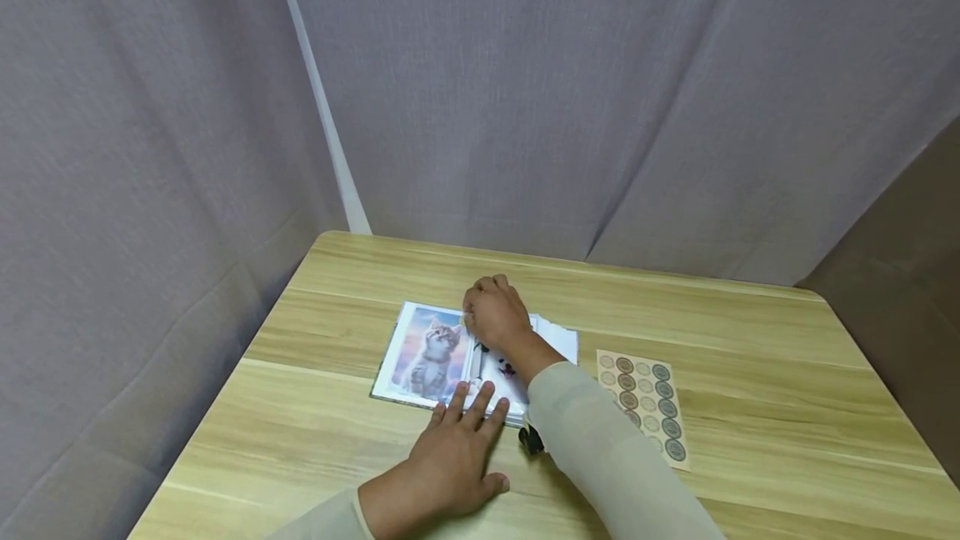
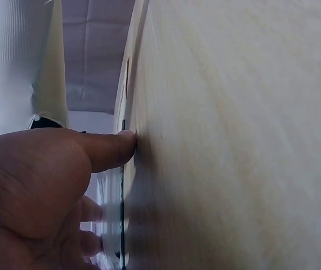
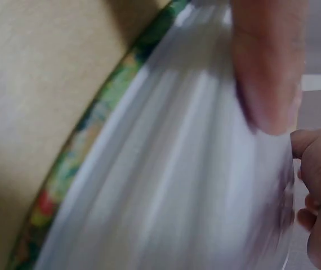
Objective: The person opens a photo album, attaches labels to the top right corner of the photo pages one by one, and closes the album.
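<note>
Under both hands, an album (image 1: 476, 365) lies open on the wood-patterned counter (image 1: 765, 407). Its page on the left hand's side carries a kitten picture (image 1: 432, 357), set against a pink and blue sky; the facing page bears a picture of a white-furred animal (image 1: 504, 372), partly hidden beneath the right wrist. Beside the right hand's finger, the right wrist view shows the stacked page edges and a colourful cover edge (image 3: 93, 124), both blurred.

At the near edge of the album, the left hand (image 1: 456, 457) lies with its fingers straight and spread, their tips on the pages and its thumb out to the side on the counter. Beyond it, the right hand (image 1: 497, 313) rests over the far end of the album's middle with fingers curled; whether they pinch anything cannot be told.

To the right of the right forearm, and partly behind its pale sleeve (image 1: 607, 440), lies a sheet of round stickers (image 1: 666, 407). Past the hands, grey curtains (image 1: 510, 107) hang behind the counter.
</note>
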{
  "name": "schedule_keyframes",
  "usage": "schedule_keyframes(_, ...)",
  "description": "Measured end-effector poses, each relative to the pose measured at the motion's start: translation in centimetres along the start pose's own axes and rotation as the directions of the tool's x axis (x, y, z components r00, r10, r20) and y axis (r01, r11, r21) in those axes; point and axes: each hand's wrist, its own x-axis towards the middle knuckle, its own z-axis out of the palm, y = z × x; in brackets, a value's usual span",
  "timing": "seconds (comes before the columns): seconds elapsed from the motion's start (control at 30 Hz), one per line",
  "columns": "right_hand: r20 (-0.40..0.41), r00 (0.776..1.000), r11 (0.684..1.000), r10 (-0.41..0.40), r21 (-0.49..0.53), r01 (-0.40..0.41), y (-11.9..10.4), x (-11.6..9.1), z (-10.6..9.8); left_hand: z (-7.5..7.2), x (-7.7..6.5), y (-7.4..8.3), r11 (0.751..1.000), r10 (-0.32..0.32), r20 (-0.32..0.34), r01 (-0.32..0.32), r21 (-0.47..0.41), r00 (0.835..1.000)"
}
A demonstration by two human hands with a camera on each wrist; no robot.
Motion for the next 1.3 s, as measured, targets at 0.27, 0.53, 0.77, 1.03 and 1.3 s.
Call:
schedule_keyframes(0.27,0.031,0.985,0.975,-0.170,-0.140,0.172,-0.2,-0.3,-0.2,0.0,0.0,0.0,1.000,0.002,-0.005,-0.002,-0.001,1.000)
schedule_keyframes(0.53,0.113,0.964,0.952,-0.242,-0.164,0.259,0.1,-0.8,-1.3,-0.2,0.1,-0.2,1.000,0.000,-0.001,0.000,0.005,1.000)
schedule_keyframes(0.77,0.103,0.940,0.931,-0.326,-0.139,0.338,0.4,-1.8,-1.2,-0.3,0.2,-0.4,1.000,-0.004,0.013,0.004,0.005,1.000)
schedule_keyframes(1.03,0.023,0.896,0.896,-0.444,0.017,0.443,1.1,-3.6,-1.2,-0.1,0.2,-0.5,1.000,-0.005,0.003,0.005,0.018,1.000)
schedule_keyframes(1.3,0.053,0.905,0.902,-0.422,0.121,0.414,1.7,-5.8,-1.4,-0.1,0.3,-0.8,1.000,0.003,0.001,-0.003,0.031,1.000)
